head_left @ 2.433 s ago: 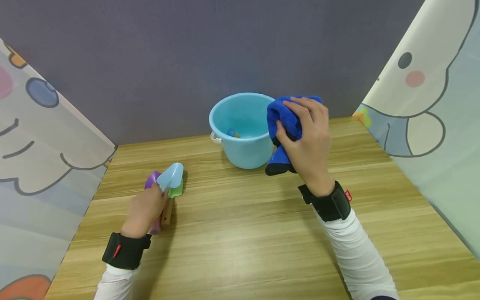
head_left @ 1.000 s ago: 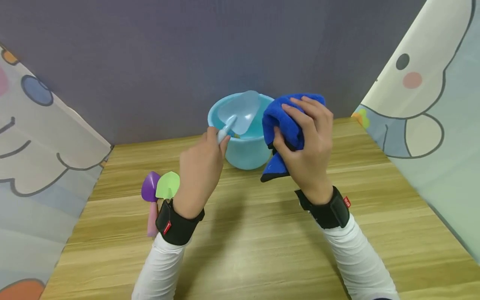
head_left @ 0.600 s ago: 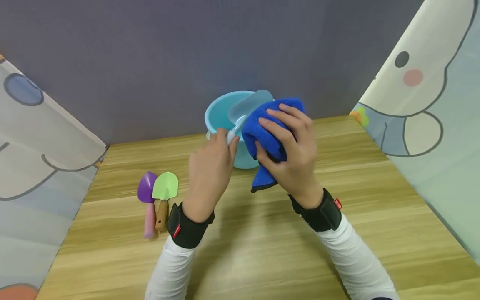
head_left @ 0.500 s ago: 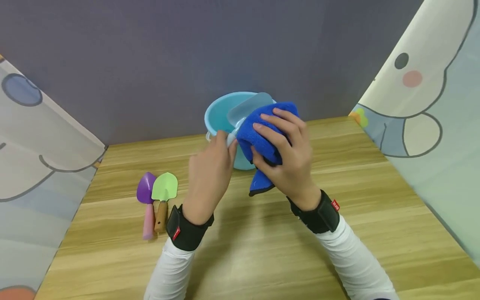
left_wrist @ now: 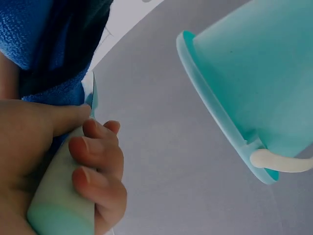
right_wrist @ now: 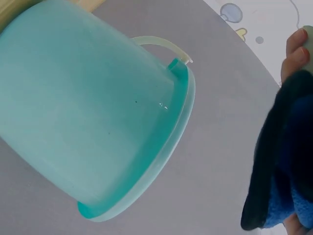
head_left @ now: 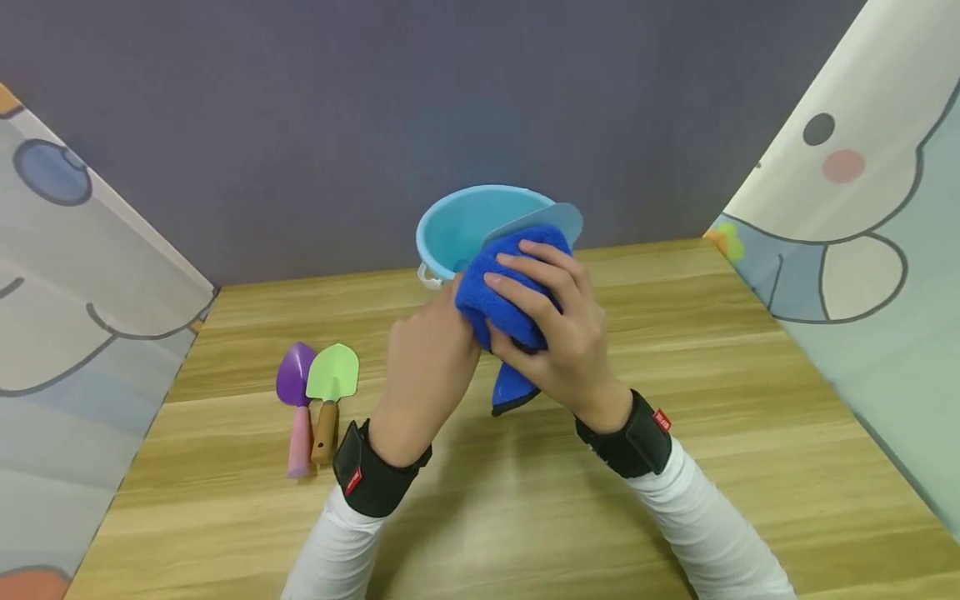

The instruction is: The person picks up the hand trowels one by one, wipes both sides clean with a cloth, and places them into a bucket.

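My left hand (head_left: pixel 429 362) grips the handle (left_wrist: pixel 63 188) of a light blue toy shovel, seen close in the left wrist view. Its pale blade (head_left: pixel 567 220) sticks out past the towel, tilted over the bucket's right rim. A blue towel (head_left: pixel 495 300) with black edging is bunched in my right hand (head_left: pixel 564 333), fingers spread over its top and thumb below. The cloth covers the shovel's neck and lower blade. Behind both hands stands a light blue bucket (head_left: pixel 450 225), upright on the table, its front wall mostly hidden.
To the left, a purple shovel (head_left: pixel 293 375) with a pink handle and a green shovel (head_left: pixel 333 373) with a wooden handle lie side by side on the wooden table (head_left: pixel 487 525). A grey wall (head_left: pixel 337 150) rises behind; cartoon-printed panels flank both sides.
My left hand has picked up the light blue shovel from beside the others and carried it right to the bucket. My right hand has brought the towel left and down onto the shovel.
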Action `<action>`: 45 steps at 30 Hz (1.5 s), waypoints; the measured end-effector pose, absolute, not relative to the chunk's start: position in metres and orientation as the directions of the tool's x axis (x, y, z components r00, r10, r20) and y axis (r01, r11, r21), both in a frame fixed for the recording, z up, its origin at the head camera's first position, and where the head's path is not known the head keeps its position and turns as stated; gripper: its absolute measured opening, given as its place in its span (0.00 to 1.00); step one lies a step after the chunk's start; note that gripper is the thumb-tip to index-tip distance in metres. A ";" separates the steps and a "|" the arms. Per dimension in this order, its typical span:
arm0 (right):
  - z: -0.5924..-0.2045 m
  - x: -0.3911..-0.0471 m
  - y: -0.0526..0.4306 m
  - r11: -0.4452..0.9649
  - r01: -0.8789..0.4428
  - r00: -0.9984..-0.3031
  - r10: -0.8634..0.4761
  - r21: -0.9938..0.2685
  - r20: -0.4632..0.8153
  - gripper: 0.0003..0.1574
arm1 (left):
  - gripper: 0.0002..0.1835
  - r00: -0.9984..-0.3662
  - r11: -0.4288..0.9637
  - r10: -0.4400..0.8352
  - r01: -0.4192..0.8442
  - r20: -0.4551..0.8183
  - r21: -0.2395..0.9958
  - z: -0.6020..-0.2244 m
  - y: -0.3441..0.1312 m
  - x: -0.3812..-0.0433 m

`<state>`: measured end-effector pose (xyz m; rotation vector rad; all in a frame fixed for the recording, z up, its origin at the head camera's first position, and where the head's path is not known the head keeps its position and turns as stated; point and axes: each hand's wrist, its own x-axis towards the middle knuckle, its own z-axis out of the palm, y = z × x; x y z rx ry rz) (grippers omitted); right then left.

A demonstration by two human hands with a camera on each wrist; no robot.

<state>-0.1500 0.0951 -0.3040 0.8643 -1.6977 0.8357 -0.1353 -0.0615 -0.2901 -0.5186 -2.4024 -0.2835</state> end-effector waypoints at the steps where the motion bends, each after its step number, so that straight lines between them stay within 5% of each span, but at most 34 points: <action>1: -0.304 -0.150 0.095 0.498 -0.857 -0.237 -0.152 -0.133 0.959 0.19 | 0.06 -0.705 0.892 0.301 0.446 0.642 0.071 -0.290 -0.061 -0.134; 19: -0.301 -0.154 0.099 0.524 -0.839 -0.281 -0.189 -0.145 0.941 0.21 | 0.03 -0.647 0.836 0.366 0.544 0.669 0.070 -0.286 -0.066 -0.128; 45: -0.300 -0.158 0.105 0.640 -0.760 -0.297 -0.181 -0.117 0.938 0.26 | 0.10 -0.625 0.849 0.402 0.528 0.669 -0.018 -0.285 -0.067 -0.128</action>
